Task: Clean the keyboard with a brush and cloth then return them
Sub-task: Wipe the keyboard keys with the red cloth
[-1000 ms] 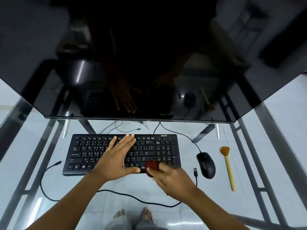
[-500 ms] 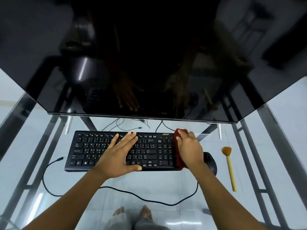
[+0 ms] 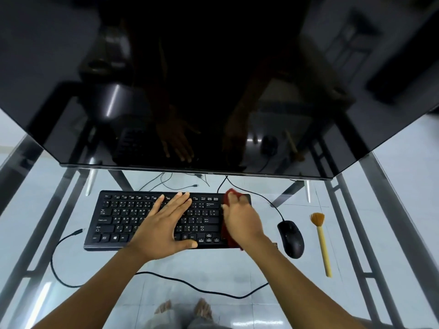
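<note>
A clear glass table [image 3: 225,267] carries a flat black plastic keyboard [image 3: 123,219] at centre and a wide glossy black monitor [image 3: 213,91] at 12 o'clock. At 3 o'clock lie a black oval mouse [image 3: 291,238], then a tan-bristled wooden brush [image 3: 322,243]; a black cable [image 3: 52,260] loops at 7 o'clock.

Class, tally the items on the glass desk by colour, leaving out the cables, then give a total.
Black: 3 (keyboard, mouse, monitor)
Red: 1 (cloth)
Tan: 1 (brush)
Total: 5
</note>
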Motion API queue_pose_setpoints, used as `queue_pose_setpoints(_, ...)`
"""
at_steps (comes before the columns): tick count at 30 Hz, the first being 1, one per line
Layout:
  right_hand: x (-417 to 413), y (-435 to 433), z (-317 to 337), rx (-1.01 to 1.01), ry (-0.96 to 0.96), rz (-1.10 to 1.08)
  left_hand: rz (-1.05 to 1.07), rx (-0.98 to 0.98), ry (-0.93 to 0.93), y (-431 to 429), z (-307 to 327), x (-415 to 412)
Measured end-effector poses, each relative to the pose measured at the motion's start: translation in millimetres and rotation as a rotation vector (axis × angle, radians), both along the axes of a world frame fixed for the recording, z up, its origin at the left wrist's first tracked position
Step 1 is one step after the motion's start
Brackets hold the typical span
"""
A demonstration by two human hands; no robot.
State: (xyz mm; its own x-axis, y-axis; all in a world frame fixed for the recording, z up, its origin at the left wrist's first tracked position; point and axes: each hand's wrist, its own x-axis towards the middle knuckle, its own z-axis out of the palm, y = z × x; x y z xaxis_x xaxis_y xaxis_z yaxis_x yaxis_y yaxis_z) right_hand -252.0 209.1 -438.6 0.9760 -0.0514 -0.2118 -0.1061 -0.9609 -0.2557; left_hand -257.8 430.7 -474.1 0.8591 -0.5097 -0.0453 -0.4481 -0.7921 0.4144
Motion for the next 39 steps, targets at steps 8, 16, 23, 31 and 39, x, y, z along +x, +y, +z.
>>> queue_pose_setpoints(8, 0.6, -3.2, 6.3, -0.036, 0.013, -0.073, -0.005, 0.017, 0.015, 0.5, 1.2, -0.2)
queue_pose_setpoints(16, -40.3, -35.4, -8.2, -0.097, -0.027, -0.103, -0.007, 0.01, 0.025, 0.4, 1.3, 0.3)
queue_pose_setpoints(23, -96.3, -5.1, -20.3, 0.025, -0.069, 0.176, -0.014, 0.024, 0.011, 0.1, 1.2, -0.6)
queue_pose_setpoints(31, -92.7, -1.2, -23.1, -0.005, -0.111, 0.306, -0.018, 0.034, -0.011, 1.1, -0.7, -0.2)
queue_pose_setpoints(39, -45.5, 28.9, -12.3, 0.077, -0.11, 0.122, -0.021, 0.038, -0.02, 1.2, -1.1, -1.0)
